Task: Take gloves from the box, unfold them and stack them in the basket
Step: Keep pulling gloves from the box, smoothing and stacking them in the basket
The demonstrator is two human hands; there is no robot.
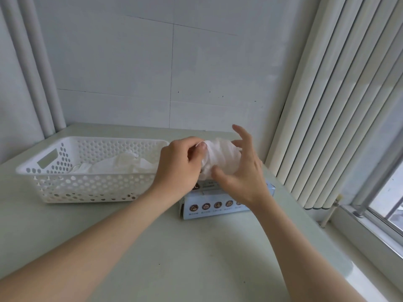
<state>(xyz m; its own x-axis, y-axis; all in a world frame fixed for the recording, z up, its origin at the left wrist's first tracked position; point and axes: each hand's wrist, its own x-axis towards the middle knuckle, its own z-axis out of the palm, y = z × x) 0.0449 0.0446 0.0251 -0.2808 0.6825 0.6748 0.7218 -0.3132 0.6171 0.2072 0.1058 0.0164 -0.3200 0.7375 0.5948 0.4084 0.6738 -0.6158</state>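
Grip: left hand (178,164) pinches one end of a crumpled white glove (220,158), thumb on top, fingers curled beneath. Right hand (242,171) takes the other end between thumb and a bent finger; its remaining fingers are splayed wide and hold nothing. The glove hangs bunched between the two hands, directly above the box (213,205) and clear of it.

Step, as judged: glove is out and unfolding is under way, not yet done. The next move calls for drawing the hands apart to open the wad flat, then carrying it left of the box.

Surroundings: white perforated basket (87,174) stands just left of the box, with a loose pile of gloves (122,164) already inside. Both sit on the pale table (196,258). Vertical blinds (327,105) hang right of the box, beside a window (388,205).

Obstruction: only the near right corner of the basket rim lies in the path; the thin film may cling.
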